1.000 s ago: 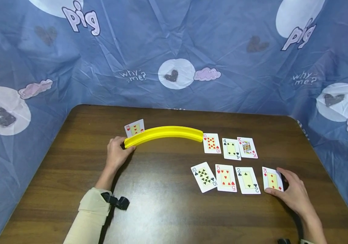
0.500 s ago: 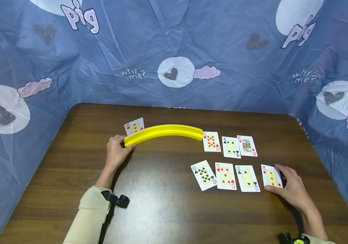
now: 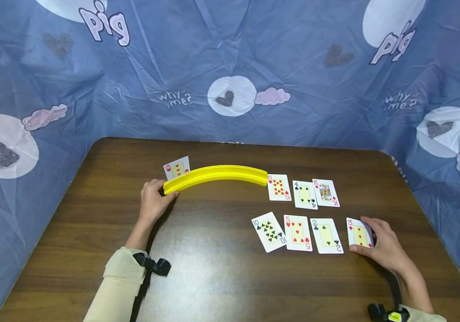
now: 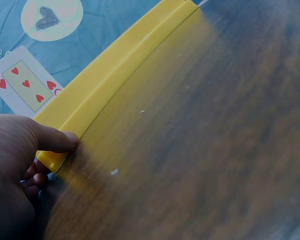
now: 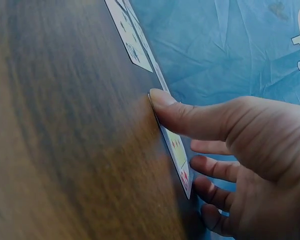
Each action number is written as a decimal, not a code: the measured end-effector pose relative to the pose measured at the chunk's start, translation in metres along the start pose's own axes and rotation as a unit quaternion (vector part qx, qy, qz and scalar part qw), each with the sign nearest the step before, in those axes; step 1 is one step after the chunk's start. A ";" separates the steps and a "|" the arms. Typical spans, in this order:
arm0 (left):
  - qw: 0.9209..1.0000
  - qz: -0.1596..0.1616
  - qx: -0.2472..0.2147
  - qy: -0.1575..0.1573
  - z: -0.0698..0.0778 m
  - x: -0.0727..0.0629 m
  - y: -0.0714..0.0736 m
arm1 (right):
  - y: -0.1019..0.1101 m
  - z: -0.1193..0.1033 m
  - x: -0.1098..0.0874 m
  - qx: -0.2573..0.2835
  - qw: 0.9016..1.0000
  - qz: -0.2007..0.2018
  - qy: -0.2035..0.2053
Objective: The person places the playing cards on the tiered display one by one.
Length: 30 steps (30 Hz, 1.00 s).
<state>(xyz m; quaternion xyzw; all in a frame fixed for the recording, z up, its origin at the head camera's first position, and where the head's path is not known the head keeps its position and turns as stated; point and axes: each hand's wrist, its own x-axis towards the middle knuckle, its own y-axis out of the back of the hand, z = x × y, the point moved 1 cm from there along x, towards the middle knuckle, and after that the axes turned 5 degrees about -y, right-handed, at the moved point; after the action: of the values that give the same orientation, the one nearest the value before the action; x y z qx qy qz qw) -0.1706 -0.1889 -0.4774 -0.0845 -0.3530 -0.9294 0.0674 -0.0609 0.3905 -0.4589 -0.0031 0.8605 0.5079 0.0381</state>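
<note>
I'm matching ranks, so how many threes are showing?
2: three of hearts partly hidden at the left end of the yellow holder, three of diamonds in the right hand.

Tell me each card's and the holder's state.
Yellow card holder, held in left grip
Three of diamonds, held in right grip
Three of hearts, standing, bottom hidden
Ten of hearts, face up
Four of spades, face up
King of diamonds, face up
Ten of clubs, face up
Five of hearts, face up
Two of clubs, face up

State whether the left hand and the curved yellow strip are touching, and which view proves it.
Touching. The left wrist view shows the left hand gripping one end of the yellow strip, thumb across its edge.
</note>
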 end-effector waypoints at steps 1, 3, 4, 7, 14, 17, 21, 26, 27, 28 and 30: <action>1.000 0.000 0.000 0.000 0.000 0.000 0.000 | 0.000 0.000 0.000 -0.002 1.000 -0.002 -0.003; 1.000 0.000 0.000 -0.001 0.000 0.000 0.000 | 0.001 -0.001 0.000 -0.007 1.000 -0.006 -0.008; 1.000 0.000 0.000 -0.002 0.000 0.000 -0.001 | 0.001 -0.001 0.000 -0.009 1.000 -0.006 -0.009; 1.000 0.000 0.002 -0.002 0.001 0.001 -0.001 | 0.002 -0.002 -0.001 -0.013 1.000 -0.003 -0.006; 1.000 0.000 0.004 0.004 0.001 0.000 0.000 | 0.001 -0.002 0.000 -0.003 1.000 0.002 0.008; 1.000 0.002 0.003 0.000 0.001 0.000 0.000 | 0.002 -0.003 0.002 -0.006 1.000 -0.011 -0.004; 1.000 0.009 0.004 -0.009 0.001 0.000 0.000 | 0.004 -0.004 0.006 -0.005 0.998 -0.042 -0.038; 1.000 0.016 0.006 -0.016 0.000 0.001 -0.001 | 0.005 -0.004 0.007 0.001 0.995 -0.059 -0.074; 1.000 0.015 0.005 -0.016 0.000 0.001 -0.001 | 0.005 -0.004 0.007 0.000 0.995 -0.059 -0.076; 1.000 0.014 0.005 -0.015 0.000 0.001 -0.001 | 0.005 -0.004 0.007 -0.001 0.995 -0.057 -0.076; 1.000 0.010 0.003 -0.013 0.000 0.000 -0.001 | 0.005 -0.004 0.007 -0.005 0.996 -0.055 -0.073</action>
<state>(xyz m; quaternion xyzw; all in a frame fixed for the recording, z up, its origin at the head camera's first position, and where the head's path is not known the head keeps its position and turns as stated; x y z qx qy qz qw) -0.1711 -0.1884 -0.4775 -0.0998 -0.3560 -0.9263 0.0726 -0.0683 0.3897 -0.4529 -0.0131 0.8515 0.5081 0.1287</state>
